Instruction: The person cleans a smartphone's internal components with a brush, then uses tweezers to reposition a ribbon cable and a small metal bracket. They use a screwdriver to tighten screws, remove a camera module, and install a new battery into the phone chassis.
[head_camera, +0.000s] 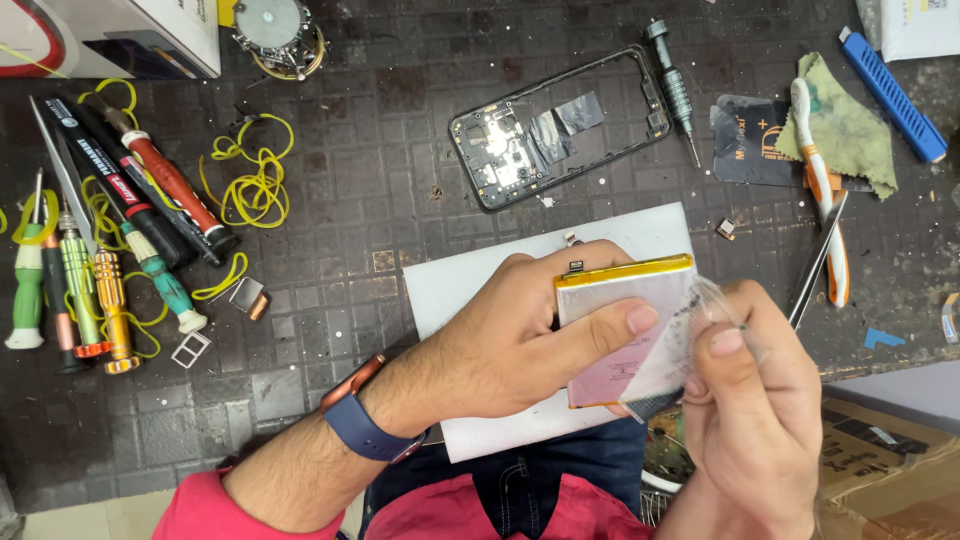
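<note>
- Phone battery (628, 300), flat, with a yellow top edge and a pale pink-white face, is held up over a white sheet (470, 290) on the dark gridded bench mat (350, 200), close to the person's lap.
- Left hand (510, 340) is closed on the battery: thumb lies across its face, fingers wrap behind the left edge. A blue-strapped watch (362, 425) sits on that wrist.
- Right hand (760, 400) pinches a clear plastic film (690, 330) between thumb and forefinger at the battery's right edge. The film is bowed outward and looks partly lifted; its lower part seems to cling to the battery.
- Judged progress: peeling is under way, roughly the right side freed, the rest of the face covered or hidden by the thumb — cannot tell exactly.
- Opened phone frame (560, 125) lies further back on the mat, circuit board exposed at its left end, battery bay empty with foil patches.
- Grey precision screwdriver (676, 90) lies just beside the frame's right end.
- Tweezers (818, 262) and a white-orange toothbrush (822, 180) rest to the right; a green cloth (850, 130) lies partly under the brush.
- Coloured screwdrivers (85, 285), pens and yellow rubber bands (255, 180) lie at far left.
</note>
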